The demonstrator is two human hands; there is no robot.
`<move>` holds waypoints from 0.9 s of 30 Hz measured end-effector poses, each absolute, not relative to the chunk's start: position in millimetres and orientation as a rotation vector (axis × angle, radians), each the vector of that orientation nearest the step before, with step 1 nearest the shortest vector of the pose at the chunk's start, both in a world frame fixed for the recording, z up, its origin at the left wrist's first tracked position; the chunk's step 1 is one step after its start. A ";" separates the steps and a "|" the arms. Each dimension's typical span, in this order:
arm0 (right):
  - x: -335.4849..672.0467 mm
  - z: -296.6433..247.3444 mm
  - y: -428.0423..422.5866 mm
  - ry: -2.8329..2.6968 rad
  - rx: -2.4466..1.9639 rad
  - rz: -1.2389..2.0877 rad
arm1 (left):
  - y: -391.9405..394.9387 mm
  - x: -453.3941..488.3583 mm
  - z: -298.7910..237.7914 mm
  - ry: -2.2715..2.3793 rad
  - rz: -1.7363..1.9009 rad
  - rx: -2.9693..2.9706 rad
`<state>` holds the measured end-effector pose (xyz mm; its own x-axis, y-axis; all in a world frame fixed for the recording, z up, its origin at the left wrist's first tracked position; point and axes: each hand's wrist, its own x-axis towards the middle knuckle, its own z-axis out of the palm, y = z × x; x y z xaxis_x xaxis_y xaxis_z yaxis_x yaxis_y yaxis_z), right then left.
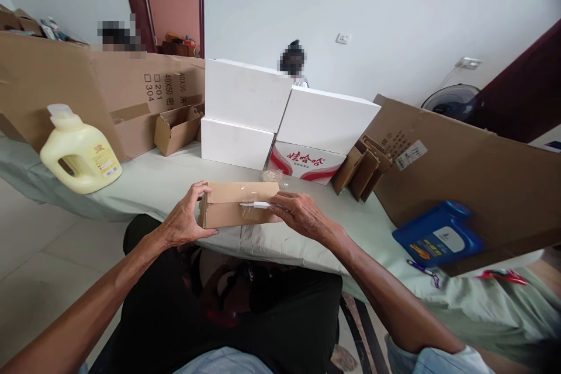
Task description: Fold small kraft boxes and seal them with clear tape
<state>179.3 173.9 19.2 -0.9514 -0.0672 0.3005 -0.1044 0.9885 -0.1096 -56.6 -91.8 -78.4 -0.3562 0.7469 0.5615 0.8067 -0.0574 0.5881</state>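
Brown box sits gripped — left end inside left hand.

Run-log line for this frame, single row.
left hand: holding box by left end | right hand: white tool, tip at clear tape | yellow bottle: upright, left

Pale blue shirt; right sleeve same colour, creased; black trousers; hands bare.

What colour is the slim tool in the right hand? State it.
White; the slim tool shows in the head view.
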 end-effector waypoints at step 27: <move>154.7 75.6 155.6 -3.093 -0.105 -0.099 | -91.4 -54.1 -77.9 -2.090 -1.339 -1.729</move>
<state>154.7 155.6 75.6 -0.9967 0.0664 0.0476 0.0693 0.9956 0.0623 -54.1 -91.4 -77.9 -0.3422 0.7358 0.5844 0.8384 -0.0417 0.5435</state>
